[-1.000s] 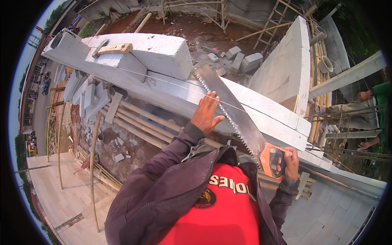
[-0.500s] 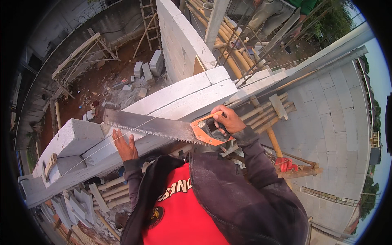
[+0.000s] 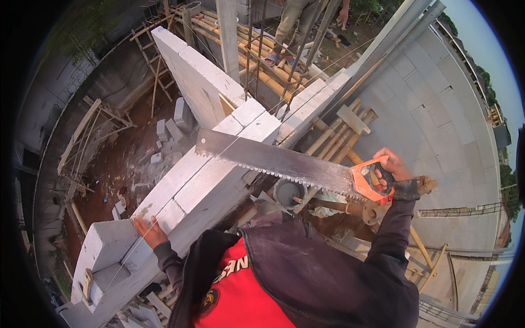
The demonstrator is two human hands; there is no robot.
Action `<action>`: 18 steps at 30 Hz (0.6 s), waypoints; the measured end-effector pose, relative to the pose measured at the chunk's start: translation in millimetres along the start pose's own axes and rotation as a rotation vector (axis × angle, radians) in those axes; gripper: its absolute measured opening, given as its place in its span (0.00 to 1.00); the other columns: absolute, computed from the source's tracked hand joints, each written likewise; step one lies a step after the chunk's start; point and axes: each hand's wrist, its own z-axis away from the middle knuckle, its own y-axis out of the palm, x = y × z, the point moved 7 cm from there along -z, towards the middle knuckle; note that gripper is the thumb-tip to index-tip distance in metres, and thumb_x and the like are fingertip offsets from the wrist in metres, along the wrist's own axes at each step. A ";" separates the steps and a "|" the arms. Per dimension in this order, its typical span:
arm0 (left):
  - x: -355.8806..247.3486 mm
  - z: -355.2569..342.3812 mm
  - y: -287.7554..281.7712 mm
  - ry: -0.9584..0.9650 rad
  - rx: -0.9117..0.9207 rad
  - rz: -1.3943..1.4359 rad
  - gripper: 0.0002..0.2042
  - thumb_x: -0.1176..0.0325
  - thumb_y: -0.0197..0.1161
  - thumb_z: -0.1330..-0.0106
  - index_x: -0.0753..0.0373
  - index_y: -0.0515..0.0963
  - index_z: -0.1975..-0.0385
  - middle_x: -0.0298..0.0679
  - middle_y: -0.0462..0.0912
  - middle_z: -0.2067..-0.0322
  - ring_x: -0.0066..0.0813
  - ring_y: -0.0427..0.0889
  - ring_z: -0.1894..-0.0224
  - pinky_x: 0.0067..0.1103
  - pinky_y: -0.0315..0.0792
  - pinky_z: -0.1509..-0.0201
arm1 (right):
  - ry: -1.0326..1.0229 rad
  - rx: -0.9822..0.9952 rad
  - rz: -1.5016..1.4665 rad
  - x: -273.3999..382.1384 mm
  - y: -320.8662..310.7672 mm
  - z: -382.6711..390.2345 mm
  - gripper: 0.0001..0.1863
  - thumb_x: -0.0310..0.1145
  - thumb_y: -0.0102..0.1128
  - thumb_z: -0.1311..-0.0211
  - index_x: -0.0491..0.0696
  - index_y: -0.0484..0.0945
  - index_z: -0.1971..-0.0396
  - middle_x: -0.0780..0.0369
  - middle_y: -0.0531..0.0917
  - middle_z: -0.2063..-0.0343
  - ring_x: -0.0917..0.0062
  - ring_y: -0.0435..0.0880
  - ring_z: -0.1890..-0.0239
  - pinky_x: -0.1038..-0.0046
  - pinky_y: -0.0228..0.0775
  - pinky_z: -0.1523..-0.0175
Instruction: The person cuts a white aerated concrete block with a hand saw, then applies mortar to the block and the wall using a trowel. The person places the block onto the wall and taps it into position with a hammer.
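My right hand [image 3: 395,164] is wrapped around the orange and black handle of a large handsaw [image 3: 279,161]. Its long grey blade reaches leftward above the wall, toothed edge facing me. Whether the teeth touch the blocks, I cannot tell. My left hand [image 3: 150,232] lies with outstretched fingers on top of the white block wall [image 3: 210,183], close to a raised block [image 3: 104,246] at the left end. A thin string [image 3: 131,250] runs along the wall beside that hand. A small wooden piece [image 3: 87,281] is set against the wall's left end.
Another block wall [image 3: 191,71] meets mine at the far side. Bamboo poles [image 3: 344,134] and a grey bucket [image 3: 288,192] are below on my side. Beyond, a person [image 3: 295,27] stands on bamboo scaffolding [image 3: 268,52] among upright steel bars. Loose blocks [image 3: 183,112] lie on the dirt ground.
My right hand has carried the saw to the right, away from my left hand. My left hand still rests on the wall, nearer the raised block. The whole view has shifted.
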 end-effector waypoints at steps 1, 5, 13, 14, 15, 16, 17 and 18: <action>-1.4 -3.5 -0.7 0.002 -0.001 -0.006 0.32 0.53 0.54 0.27 0.75 0.61 0.34 0.58 0.59 0.31 0.53 0.53 0.27 0.38 0.47 0.24 | 0.004 -0.077 0.000 0.2 -26.3 21.9 0.22 0.47 0.64 0.34 0.46 0.69 0.55 0.62 0.78 0.79 0.81 0.73 0.88 0.79 0.65 0.84; -0.5 -13.2 12.7 -0.018 -0.035 -0.121 0.33 0.53 0.56 0.28 0.76 0.62 0.35 0.58 0.61 0.32 0.53 0.55 0.28 0.38 0.48 0.24 | -0.023 -0.317 0.087 9.5 -86.4 80.2 0.20 0.46 0.65 0.35 0.47 0.70 0.56 0.62 0.78 0.80 0.81 0.73 0.88 0.79 0.64 0.83; -2.1 -15.1 22.9 -0.091 -0.028 -0.333 0.35 0.44 0.51 0.27 0.71 0.62 0.33 0.56 0.58 0.30 0.53 0.52 0.26 0.40 0.46 0.23 | -0.006 -0.457 0.109 2.5 -125.5 94.3 0.16 0.42 0.63 0.34 0.48 0.71 0.57 0.63 0.77 0.81 0.81 0.72 0.89 0.79 0.62 0.84; 3.4 -16.0 23.9 -0.074 -0.029 -0.353 0.36 0.44 0.51 0.27 0.71 0.61 0.33 0.55 0.58 0.30 0.52 0.52 0.26 0.40 0.45 0.23 | -0.006 -0.463 0.119 7.2 -135.0 95.1 0.16 0.41 0.63 0.34 0.48 0.71 0.57 0.63 0.77 0.81 0.81 0.72 0.89 0.79 0.62 0.84; 4.9 -17.4 23.0 -0.109 -0.001 -0.368 0.36 0.44 0.50 0.27 0.71 0.61 0.33 0.55 0.58 0.30 0.52 0.52 0.26 0.40 0.45 0.23 | -0.010 -0.472 0.124 11.3 -144.7 95.6 0.15 0.41 0.63 0.34 0.48 0.71 0.57 0.62 0.77 0.81 0.81 0.72 0.89 0.79 0.62 0.85; 0.4 -16.5 21.9 -0.141 0.027 -0.378 0.36 0.44 0.50 0.27 0.71 0.61 0.33 0.55 0.57 0.30 0.51 0.52 0.26 0.40 0.45 0.23 | -0.016 -0.486 0.128 18.0 -149.6 97.0 0.15 0.41 0.63 0.34 0.48 0.71 0.57 0.62 0.77 0.81 0.81 0.71 0.89 0.79 0.61 0.86; -2.6 -16.6 19.4 -0.175 0.056 -0.388 0.36 0.45 0.50 0.27 0.71 0.61 0.33 0.55 0.57 0.29 0.51 0.51 0.26 0.39 0.45 0.23 | -0.018 -0.528 0.132 22.1 -154.0 97.6 0.14 0.40 0.62 0.34 0.48 0.71 0.57 0.62 0.77 0.82 0.81 0.71 0.90 0.79 0.60 0.87; -7.3 -16.9 17.8 -0.182 0.061 -0.389 0.36 0.45 0.50 0.27 0.71 0.61 0.33 0.55 0.57 0.29 0.51 0.51 0.26 0.39 0.45 0.23 | 0.007 -0.559 0.140 28.1 -156.1 97.4 0.14 0.39 0.62 0.34 0.49 0.71 0.57 0.62 0.77 0.82 0.81 0.71 0.90 0.79 0.60 0.87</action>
